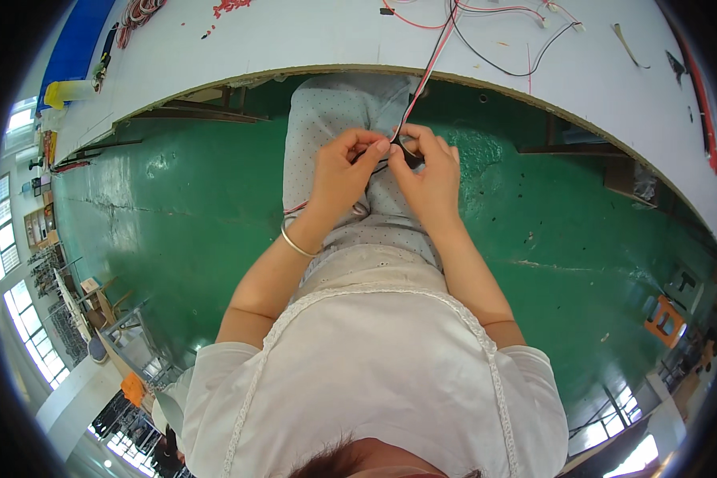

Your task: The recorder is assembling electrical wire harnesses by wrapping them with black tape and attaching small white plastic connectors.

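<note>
A bundle of thin red, white and black wires (pixel 417 95) runs down over the table edge to my fingertips. My left hand (pixel 341 169) pinches the bundle's lower part between thumb and forefinger, above my lap. Close against it, my right hand (pixel 432 177) is closed at the same spot, its thumb nearly touching the left one. A small black piece (pixel 411 158) with a pale curved edge shows among the right fingers; it looks like tape, but its kind is not certain. Fingers partly hide where the wires end.
The white table (pixel 311 36) curves across the front. On it lie loose wires with white connectors (pixel 543 22), a coiled wire bundle (pixel 139 12), small red pieces (pixel 229 6) and a tweezer-like strip (pixel 628 46). An orange stool (pixel 665 321) stands on the green floor at right.
</note>
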`<state>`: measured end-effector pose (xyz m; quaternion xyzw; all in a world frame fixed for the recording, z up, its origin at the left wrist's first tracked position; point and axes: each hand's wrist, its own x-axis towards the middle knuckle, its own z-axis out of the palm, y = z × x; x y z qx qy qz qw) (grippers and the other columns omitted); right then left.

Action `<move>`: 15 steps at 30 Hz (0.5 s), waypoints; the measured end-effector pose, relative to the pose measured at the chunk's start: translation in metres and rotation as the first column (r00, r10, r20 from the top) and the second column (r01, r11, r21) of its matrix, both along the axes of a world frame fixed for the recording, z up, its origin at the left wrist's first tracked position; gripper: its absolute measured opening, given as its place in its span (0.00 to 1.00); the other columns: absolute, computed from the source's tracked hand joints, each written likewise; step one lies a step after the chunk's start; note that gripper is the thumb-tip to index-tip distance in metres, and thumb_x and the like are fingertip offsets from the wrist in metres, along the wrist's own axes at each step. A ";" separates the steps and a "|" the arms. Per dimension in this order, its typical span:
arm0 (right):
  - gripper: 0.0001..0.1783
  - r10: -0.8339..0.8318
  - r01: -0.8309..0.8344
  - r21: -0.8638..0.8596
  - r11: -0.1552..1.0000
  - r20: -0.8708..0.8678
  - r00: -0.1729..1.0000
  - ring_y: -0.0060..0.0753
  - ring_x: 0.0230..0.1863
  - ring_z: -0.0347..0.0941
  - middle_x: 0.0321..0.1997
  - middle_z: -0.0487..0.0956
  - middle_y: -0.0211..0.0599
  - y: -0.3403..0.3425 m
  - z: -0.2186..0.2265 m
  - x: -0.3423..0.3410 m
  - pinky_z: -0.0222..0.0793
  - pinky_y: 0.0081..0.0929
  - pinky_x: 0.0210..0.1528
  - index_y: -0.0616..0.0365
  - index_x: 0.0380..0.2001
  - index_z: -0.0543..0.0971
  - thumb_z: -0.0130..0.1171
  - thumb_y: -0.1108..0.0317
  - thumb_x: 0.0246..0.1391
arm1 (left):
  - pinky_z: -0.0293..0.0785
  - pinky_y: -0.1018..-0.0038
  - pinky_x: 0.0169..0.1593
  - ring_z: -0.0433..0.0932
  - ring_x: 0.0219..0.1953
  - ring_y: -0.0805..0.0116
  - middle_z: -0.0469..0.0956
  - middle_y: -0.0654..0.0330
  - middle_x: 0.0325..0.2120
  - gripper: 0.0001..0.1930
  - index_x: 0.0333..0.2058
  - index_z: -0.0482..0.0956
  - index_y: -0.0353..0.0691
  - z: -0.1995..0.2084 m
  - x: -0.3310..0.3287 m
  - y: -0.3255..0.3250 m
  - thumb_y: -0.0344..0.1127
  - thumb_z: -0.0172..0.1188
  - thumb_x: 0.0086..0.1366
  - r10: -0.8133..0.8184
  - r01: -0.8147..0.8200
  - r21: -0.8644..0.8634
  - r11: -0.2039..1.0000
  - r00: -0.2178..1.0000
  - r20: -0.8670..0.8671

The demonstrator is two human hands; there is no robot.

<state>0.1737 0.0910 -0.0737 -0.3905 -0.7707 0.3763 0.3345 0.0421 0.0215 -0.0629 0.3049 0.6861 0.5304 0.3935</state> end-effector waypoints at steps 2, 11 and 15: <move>0.10 -0.034 0.034 -0.028 0.999 -0.010 0.999 0.28 0.26 0.68 0.23 0.76 0.25 0.002 0.000 -0.002 0.58 0.27 0.37 0.49 0.38 0.80 0.64 0.67 0.50 | 0.69 0.85 0.33 0.72 0.30 0.85 0.79 0.68 0.28 0.06 0.39 0.81 0.35 0.010 0.002 -0.002 0.30 0.63 0.64 0.047 -0.040 -0.053 0.998 0.990 0.131; 0.03 -0.008 0.011 0.182 0.983 -0.019 1.000 0.32 0.27 0.71 0.23 0.77 0.28 -0.003 0.011 0.002 0.59 0.32 0.34 0.51 0.29 0.80 0.63 0.67 0.50 | 0.56 0.87 0.22 0.65 0.21 0.88 0.80 0.67 0.29 0.09 0.39 0.80 0.35 0.002 0.000 -0.012 0.33 0.65 0.64 -0.047 0.031 0.085 0.996 0.981 0.186; 0.03 -0.074 0.082 0.138 0.987 -0.065 0.995 0.33 0.29 0.73 0.25 0.78 0.30 -0.009 -0.003 0.001 0.59 0.33 0.34 0.51 0.28 0.78 0.62 0.67 0.50 | 0.73 0.84 0.39 0.77 0.35 0.80 0.81 0.61 0.33 0.06 0.37 0.79 0.33 0.014 0.015 -0.010 0.28 0.64 0.64 0.083 -0.074 -0.046 0.996 0.966 0.246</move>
